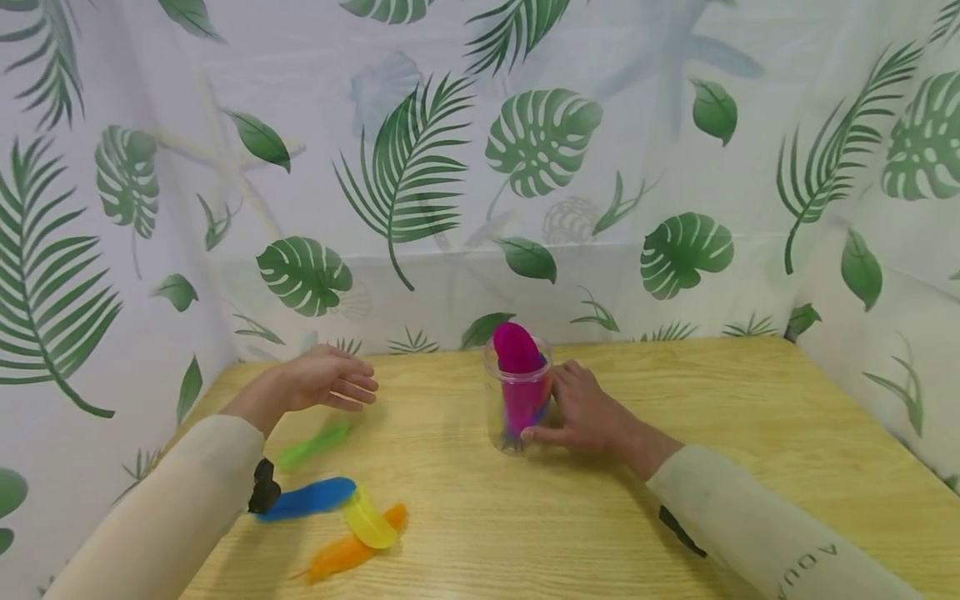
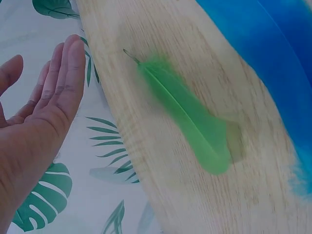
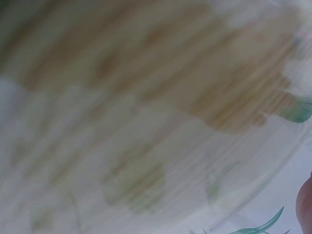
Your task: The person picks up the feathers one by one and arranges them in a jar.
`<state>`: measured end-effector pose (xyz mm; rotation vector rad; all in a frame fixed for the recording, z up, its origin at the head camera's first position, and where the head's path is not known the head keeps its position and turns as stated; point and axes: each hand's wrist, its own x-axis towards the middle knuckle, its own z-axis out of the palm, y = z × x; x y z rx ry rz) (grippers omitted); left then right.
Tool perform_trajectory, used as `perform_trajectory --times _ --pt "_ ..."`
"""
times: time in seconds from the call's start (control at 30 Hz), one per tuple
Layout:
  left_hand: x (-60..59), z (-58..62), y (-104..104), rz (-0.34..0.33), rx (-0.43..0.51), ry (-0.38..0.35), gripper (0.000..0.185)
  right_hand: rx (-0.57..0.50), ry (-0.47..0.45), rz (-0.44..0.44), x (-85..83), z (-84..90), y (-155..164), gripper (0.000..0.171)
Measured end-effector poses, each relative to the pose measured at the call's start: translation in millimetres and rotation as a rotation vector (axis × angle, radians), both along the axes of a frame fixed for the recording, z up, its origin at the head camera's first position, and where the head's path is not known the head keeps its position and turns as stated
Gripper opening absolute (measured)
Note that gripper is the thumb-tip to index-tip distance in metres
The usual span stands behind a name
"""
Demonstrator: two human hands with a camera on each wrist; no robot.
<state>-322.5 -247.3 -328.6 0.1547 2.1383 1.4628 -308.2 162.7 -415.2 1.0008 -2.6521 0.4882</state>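
Hovering above the tabletop (image 1: 675, 500) near its far left corner, the left hand (image 1: 330, 379) is seen with its fingers straight and together, nothing being held; the same flat, bare palm (image 2: 44, 112) is shown in the left wrist view, over the tabletop's left edge. Just below that hand, a green feather (image 1: 315, 444) is found lying flat on the wood, its quill tip pointed toward the left edge in the wrist view (image 2: 190, 119). Nearer the front left corner, a blue feather (image 1: 311, 497) is laid flat, and beside it a yellow feather (image 1: 369, 521) is set overlapping an orange feather (image 1: 348, 552).

Toward the middle of the tabletop, closer to the far edge, a clear plastic jar (image 1: 517, 404) is stood upright. A magenta feather (image 1: 517, 350) is held inside it, its tip rising above the rim, and a little blue is glimpsed behind it within the jar. The jar is gripped from its right side by the right hand (image 1: 581, 412), the thumb being pressed low against the front wall and the fingers curled round the far side. The right wrist view is too blurred for anything beyond wood grain to be told.
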Motion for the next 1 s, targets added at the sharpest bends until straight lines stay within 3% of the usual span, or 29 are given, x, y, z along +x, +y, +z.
perform_trajectory --times 0.63,0.83,1.0 --pt "7.8 -6.2 -26 0.041 -0.143 0.021 0.054 0.016 0.012 0.006 -0.4 1.3 2 0.084" --pt "11.3 -9.6 -41 0.058 -0.235 0.044 0.052 0.019 0.009 0.0 0.0 0.8 2 0.088" --pt "14.2 -11.2 -52 0.063 -0.317 0.012 0.054 0.012 -0.001 -0.001 2.0 1.1 1 0.086"
